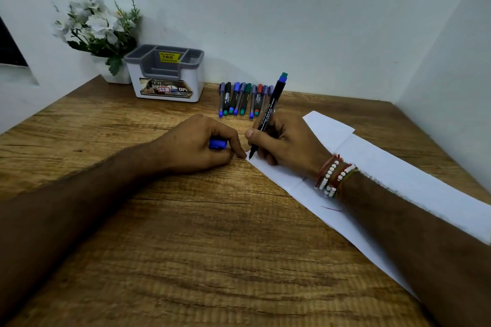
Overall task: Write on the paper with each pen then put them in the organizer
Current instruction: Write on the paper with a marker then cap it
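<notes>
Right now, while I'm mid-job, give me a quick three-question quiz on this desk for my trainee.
1. True or false: pens stick up out of the organizer.
2. What does the left hand grip? A) a blue cap B) an eraser C) nothing
3. Fill in: the right hand sets the tip of its pen on the ____.

Key:
1. False; the row of pens lies beside it.
2. A.
3. paper.
</notes>
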